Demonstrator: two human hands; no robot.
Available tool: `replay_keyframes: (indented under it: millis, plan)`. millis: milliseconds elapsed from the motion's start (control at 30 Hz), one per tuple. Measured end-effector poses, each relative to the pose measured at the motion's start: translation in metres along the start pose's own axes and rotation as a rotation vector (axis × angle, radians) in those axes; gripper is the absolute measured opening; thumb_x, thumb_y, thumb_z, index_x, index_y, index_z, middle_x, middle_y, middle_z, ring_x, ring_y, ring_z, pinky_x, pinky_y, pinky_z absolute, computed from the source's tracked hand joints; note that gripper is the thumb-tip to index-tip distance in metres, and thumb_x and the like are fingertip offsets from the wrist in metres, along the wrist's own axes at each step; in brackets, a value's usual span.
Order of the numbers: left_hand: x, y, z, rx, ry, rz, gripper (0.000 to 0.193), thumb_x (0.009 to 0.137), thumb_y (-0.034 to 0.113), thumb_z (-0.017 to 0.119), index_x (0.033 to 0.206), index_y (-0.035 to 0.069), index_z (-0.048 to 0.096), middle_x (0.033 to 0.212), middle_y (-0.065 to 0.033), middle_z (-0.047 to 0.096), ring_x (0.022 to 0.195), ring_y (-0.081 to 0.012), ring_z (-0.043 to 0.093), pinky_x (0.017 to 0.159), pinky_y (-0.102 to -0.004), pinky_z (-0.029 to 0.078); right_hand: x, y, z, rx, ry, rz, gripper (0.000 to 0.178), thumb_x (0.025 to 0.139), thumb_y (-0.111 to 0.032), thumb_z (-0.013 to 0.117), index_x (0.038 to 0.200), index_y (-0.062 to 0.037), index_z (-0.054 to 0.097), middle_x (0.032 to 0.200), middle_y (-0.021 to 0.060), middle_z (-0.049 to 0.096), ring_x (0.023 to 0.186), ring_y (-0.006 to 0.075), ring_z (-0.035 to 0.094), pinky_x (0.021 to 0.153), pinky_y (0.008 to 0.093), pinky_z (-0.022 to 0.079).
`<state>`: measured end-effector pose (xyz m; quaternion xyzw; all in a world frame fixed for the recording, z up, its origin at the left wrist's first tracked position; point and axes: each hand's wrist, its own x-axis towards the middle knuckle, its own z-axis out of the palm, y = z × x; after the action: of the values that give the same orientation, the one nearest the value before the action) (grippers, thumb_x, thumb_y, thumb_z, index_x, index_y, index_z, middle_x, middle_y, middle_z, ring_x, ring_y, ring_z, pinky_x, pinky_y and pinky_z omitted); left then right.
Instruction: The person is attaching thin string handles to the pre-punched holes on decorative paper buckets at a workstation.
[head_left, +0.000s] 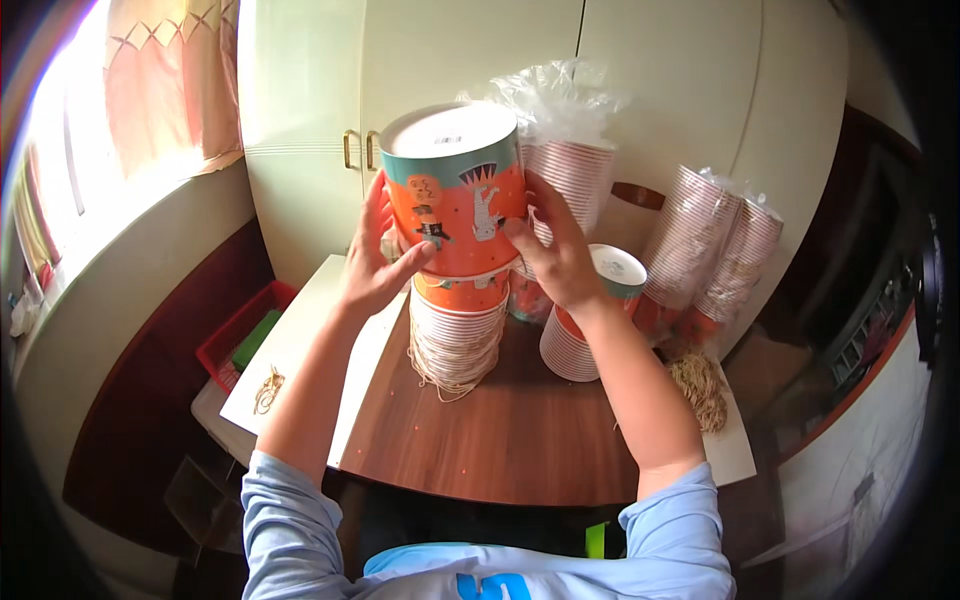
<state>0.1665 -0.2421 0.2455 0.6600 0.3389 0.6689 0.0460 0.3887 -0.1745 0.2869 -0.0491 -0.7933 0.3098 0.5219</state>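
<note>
Hold It Level, Squeeze It Softly

Our brown table (500, 445) is the biggest thing we work on. Tall piles (692, 240) in clear bags (558, 95) stand toward its back and right, so we should take care not to bump them. Nearer the middle is a stack (457, 330), with lots of pale rims showing. The tub (455, 225) is up at the top of that stack, with its white bottom facing up. We can't tell if the two touch.

Our left hand (375, 265) and right hand (562, 255) are spread wide and hold the tub from both sides, thumbs in front. That looks like a good grip. We should press the same on each side, because thin walls could dent. If we lower it, we should keep it straight so it doesn't jam.

Smallest are the tan bands (450, 378) (thin as noodles!) around the stack's low part. Let's not snag them.
</note>
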Motion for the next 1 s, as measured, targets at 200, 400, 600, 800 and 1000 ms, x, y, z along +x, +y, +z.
replay_keyframes:
  millis: [200, 400, 600, 800, 1000]
  plan:
    - [0.008, -0.059, 0.011, 0.148, -0.057, -0.089, 0.102, 0.077, 0.041, 0.074, 0.147, 0.001, 0.012, 0.143, -0.0223, 0.036, 0.135, -0.0315, 0.031, 0.110, -0.0410, 0.027, -0.007, 0.067, 0.013, 0.050, 0.080, 0.042, 0.058, 0.087, -0.005, 0.062, 0.136, 0.0035, 0.031, 0.118, 0.0135, 0.052, 0.108, 0.0193, 0.053, 0.093, 0.0312, 0.044]
    - [-0.026, -0.103, 0.035, 0.291, -0.039, -0.225, 0.101, 0.075, 0.048, 0.073, 0.144, -0.002, 0.019, 0.140, -0.0266, 0.038, 0.132, -0.0349, 0.037, 0.106, -0.0400, 0.034, -0.046, 0.141, 0.015, -0.196, 0.102, 0.216, 0.050, 0.088, -0.021, 0.061, 0.129, -0.0011, 0.041, 0.114, 0.0196, 0.060, 0.104, 0.0289, 0.060, 0.087, 0.0363, 0.048]
    - [-0.058, -0.106, 0.051, 0.312, 0.015, -0.305, 0.094, 0.079, 0.041, 0.072, 0.143, -0.003, 0.020, 0.137, -0.0280, 0.039, 0.128, -0.0374, 0.040, 0.105, -0.0411, 0.035, -0.065, 0.141, 0.005, -0.218, 0.024, 0.369, 0.052, 0.084, -0.027, 0.065, 0.126, -0.0029, 0.046, 0.109, 0.0230, 0.062, 0.105, 0.0340, 0.060, 0.087, 0.0403, 0.048]
    - [-0.169, -0.107, 0.041, 0.486, -0.016, -0.187, 0.080, 0.077, 0.020, 0.071, 0.140, -0.001, 0.026, 0.137, -0.0252, 0.037, 0.128, -0.0399, 0.036, 0.105, -0.0462, 0.032, -0.083, 0.086, -0.057, -1.136, 0.094, 0.139, 0.041, 0.073, -0.023, 0.073, 0.105, -0.0008, 0.061, 0.104, 0.0145, 0.062, 0.096, 0.0317, 0.059, 0.086, 0.0408, 0.047]
    - [-0.223, -0.094, 0.063, 0.652, -0.103, -0.257, 0.071, 0.075, 0.018, 0.071, 0.135, 0.003, 0.036, 0.135, -0.0213, 0.041, 0.123, -0.0389, 0.041, 0.103, -0.0460, 0.033, -0.100, 0.106, -0.135, -1.338, 0.030, 0.269, 0.034, 0.070, -0.021, 0.077, 0.095, -0.0057, 0.060, 0.094, 0.0106, 0.060, 0.090, 0.0315, 0.059, 0.080, 0.0443, 0.044]
